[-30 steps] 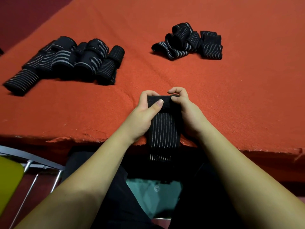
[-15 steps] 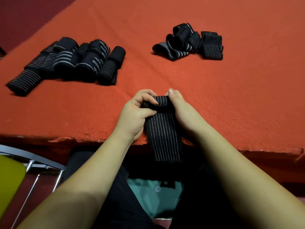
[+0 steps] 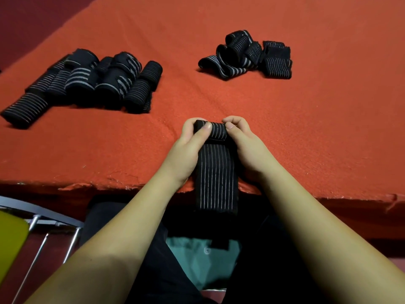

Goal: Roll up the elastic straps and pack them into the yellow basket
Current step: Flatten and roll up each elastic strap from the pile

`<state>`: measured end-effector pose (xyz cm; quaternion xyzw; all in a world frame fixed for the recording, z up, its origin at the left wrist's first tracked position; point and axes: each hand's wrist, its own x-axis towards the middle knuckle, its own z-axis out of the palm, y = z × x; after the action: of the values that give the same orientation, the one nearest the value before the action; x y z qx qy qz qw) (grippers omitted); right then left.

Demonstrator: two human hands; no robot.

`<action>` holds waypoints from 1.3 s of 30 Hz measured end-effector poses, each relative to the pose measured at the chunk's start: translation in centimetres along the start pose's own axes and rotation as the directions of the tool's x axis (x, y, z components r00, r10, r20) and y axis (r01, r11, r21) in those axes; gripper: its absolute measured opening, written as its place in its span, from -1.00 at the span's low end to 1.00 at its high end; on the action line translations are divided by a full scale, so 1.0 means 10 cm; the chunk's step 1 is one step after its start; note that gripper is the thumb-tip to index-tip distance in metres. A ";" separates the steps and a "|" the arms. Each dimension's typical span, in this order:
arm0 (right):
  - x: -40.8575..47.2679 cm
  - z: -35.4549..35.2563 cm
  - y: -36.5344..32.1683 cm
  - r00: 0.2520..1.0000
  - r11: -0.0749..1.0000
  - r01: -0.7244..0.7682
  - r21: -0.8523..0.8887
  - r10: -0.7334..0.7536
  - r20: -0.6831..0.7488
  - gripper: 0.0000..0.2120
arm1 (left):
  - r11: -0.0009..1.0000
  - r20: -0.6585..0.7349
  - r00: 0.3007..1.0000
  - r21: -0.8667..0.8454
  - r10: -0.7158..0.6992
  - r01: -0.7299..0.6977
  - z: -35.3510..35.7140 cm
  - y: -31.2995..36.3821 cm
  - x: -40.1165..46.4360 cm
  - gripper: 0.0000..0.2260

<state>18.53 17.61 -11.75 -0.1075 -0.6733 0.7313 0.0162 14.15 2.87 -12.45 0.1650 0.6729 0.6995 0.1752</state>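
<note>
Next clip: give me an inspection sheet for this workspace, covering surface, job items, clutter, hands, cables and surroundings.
Surface: red cloth-covered table, front edge frayed.
Job's things: partly rolled strap, tail hanging over the edge; rolled straps far left; loose straps far right; yellow basket only partly seen, lower left.
Clutter: nothing seen.
Hands: left hand and right hand grip the roll's ends.
Cables: nothing seen.
Surroundings: metal frame below the table.

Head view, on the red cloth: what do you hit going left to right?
Group of rolled straps → left hand → strap being rolled → right hand; the loose strap pile overlaps these across, farther back.
</note>
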 end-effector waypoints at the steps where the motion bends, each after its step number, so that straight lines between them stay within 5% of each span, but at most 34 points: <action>1: 0.00 0.00 0.00 1.000 0.999 0.002 0.045 -0.002 0.005 -0.89 | 0.998 -0.014 1.000 0.064 0.006 -0.005 0.01 -0.02 0.01 -0.74; 5: 0.01 -0.01 -0.04 1.000 0.977 -0.020 0.214 0.017 0.015 -0.80 | 0.992 -0.004 1.000 0.128 0.020 -0.019 0.03 -0.06 0.01 -0.64; 12: -0.01 0.02 -0.08 0.997 0.956 -0.079 0.281 0.072 0.035 -0.77 | 0.984 0.096 0.994 0.161 0.061 -0.076 -0.03 -0.05 0.02 -0.81; 27: 0.02 0.04 -0.05 0.999 0.996 -0.050 0.076 0.051 -0.009 -0.75 | 0.979 -0.035 0.993 -0.172 0.109 -0.113 -0.05 -0.05 -0.01 -0.57; 39: 0.01 0.00 0.03 0.999 0.985 0.018 0.173 -0.025 0.036 -0.75 | 0.987 0.034 0.999 -0.158 0.000 0.005 -0.01 -0.02 0.01 -0.80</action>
<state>18.45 17.61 -12.07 -0.0844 -0.6085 0.7888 0.0204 14.03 2.88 -12.68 0.1617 0.6124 0.7476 0.2000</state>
